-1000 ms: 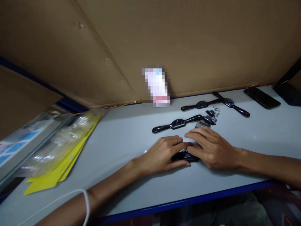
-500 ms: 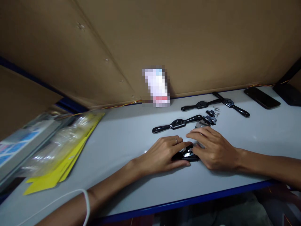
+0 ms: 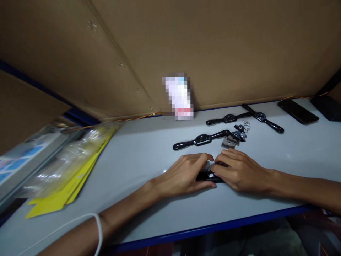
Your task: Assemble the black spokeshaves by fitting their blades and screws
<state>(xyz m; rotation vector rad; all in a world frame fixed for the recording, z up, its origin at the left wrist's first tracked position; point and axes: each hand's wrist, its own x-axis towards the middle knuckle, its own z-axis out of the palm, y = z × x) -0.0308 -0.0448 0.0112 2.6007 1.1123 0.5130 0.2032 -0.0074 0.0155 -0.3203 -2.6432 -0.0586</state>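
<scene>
Low on the table, a black spokeshave [image 3: 204,176] lies partly hidden under both hands. My left hand [image 3: 188,172] grips its left end, thumb along the near side and fingers over the far side. My right hand [image 3: 241,172] has its fingers bent and pressed together at the spokeshave's middle; any small part in them is hidden. Just beyond the right hand lie flat grey blades [image 3: 228,143]. Black cap pieces [image 3: 238,135] and small silver screws [image 3: 246,124] sit behind them. Another spokeshave [image 3: 202,139] rests beyond my left hand.
Two more spokeshaves [image 3: 266,120] cross farther back. A black phone [image 3: 298,112] and a dark object [image 3: 330,106] lie at the right. Yellow-backed clear packaging [image 3: 80,174] is at the left, and a blurred upright item [image 3: 179,96] leans on the cardboard wall [image 3: 213,53].
My right hand's fingers have come lower and closer together on the spokeshave, uncovering more of the grey blades. My left index finger is more bent and drawn back.
</scene>
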